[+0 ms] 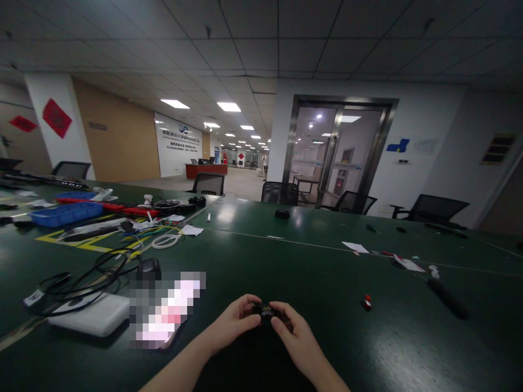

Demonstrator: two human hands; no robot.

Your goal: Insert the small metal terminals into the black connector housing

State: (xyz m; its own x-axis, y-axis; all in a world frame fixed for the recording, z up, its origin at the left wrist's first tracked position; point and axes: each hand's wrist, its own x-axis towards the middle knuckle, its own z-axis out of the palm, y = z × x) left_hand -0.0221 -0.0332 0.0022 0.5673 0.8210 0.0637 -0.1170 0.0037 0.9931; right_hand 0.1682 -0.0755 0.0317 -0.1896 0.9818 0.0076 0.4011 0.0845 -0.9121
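Between my two hands is a small black object (266, 311) with a thin yellowish strip on top; its exact kind is too small to tell. My left hand (235, 322) pinches its left end between thumb and fingers. On the other side, my right hand (295, 329) grips the right end the same way. Both hands are held low over the dark green table (310, 261), near its front edge. A small red and black piece (366, 302) lies on the table to the right of my right hand.
To my left lie a blurred-out phone (169, 316), a white box (92, 314), and a black cable with an adapter (149, 268). Farther left are a blue tray (67, 213) and tangled wires. A black block (282, 213) sits ahead; a black-handled tool (447, 298) lies right.
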